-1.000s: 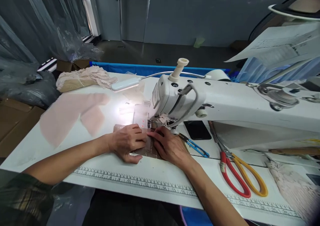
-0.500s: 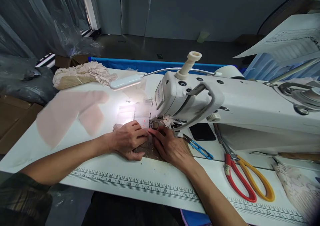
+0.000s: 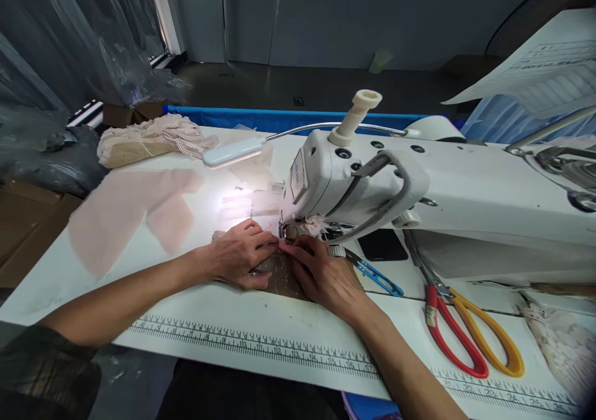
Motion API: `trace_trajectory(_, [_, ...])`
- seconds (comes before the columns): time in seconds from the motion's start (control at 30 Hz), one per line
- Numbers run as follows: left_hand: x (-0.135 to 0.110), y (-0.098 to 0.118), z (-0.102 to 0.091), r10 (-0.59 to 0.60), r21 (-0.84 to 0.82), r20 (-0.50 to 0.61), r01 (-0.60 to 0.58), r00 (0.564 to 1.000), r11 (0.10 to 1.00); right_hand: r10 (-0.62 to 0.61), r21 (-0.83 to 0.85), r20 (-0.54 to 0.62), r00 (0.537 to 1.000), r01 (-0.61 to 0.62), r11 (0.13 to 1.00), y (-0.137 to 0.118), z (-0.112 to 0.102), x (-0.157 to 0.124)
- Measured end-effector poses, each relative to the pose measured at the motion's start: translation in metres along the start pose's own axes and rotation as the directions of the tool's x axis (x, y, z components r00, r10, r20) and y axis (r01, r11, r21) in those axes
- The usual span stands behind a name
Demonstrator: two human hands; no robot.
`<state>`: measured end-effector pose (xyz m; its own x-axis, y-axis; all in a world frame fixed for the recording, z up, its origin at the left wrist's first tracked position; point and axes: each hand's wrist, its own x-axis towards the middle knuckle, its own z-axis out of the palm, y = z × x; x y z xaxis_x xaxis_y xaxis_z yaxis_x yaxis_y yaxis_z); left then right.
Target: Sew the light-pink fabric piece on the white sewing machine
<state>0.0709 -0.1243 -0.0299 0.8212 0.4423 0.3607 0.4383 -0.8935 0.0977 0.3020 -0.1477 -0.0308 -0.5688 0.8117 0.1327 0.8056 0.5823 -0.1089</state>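
Both hands meet just in front of the presser foot of a white sewing machine (image 3: 302, 172). With its fingers bent together, my left hand (image 3: 242, 252) grips the edge of a thin, sheer fabric (image 3: 279, 277), which looks brownish over the surface below. My right hand (image 3: 321, 271) pinches the same fabric from the other side, its fingertips close to the needle area. The fingers hide most of the piece, and its far part lies pale under the bright lamp (image 3: 235, 152). Blue thread snips (image 3: 379, 280) lie right of my right hand.
Scissors (image 3: 465, 327) with red and yellow handles lie at the right. Sheer pink fabric pieces (image 3: 125, 209) spread at the left, below a tied lace bundle (image 3: 153, 138). A black flat rectangle (image 3: 382, 245) lies beside the machine. A printed ruler (image 3: 261, 342) follows the table's front edge.
The view has shifted slightly, so the machine and scissors appear a little further right. Both hands keep their grip at the presser foot; the pale fabric beyond them looks slightly shifted.
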Motion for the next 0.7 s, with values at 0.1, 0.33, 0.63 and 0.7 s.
trace_trajectory(0.1, [0.001,0.000,-0.003,-0.006,0.018,0.022,0.005,1.000,1.000,-0.010,0.012,0.002,1.000,0.010,1.000,0.000,-0.001,0.000])
trace_trajectory(0.33, [0.007,-0.003,-0.011,-0.010,0.083,0.093,0.002,0.996,0.997,-0.041,0.015,0.005,0.999,0.041,0.999,0.000,0.002,0.002])
trace_trajectory(0.63, [0.009,-0.007,-0.010,-0.057,0.132,0.124,0.040,0.991,0.990,0.035,0.212,-0.046,0.998,-0.024,0.977,0.005,0.001,-0.003])
trace_trajectory(0.7, [0.010,-0.008,-0.011,-0.068,0.140,0.143,0.047,0.987,0.989,0.084,0.374,-0.039,0.996,-0.063,0.925,0.010,-0.009,-0.003])
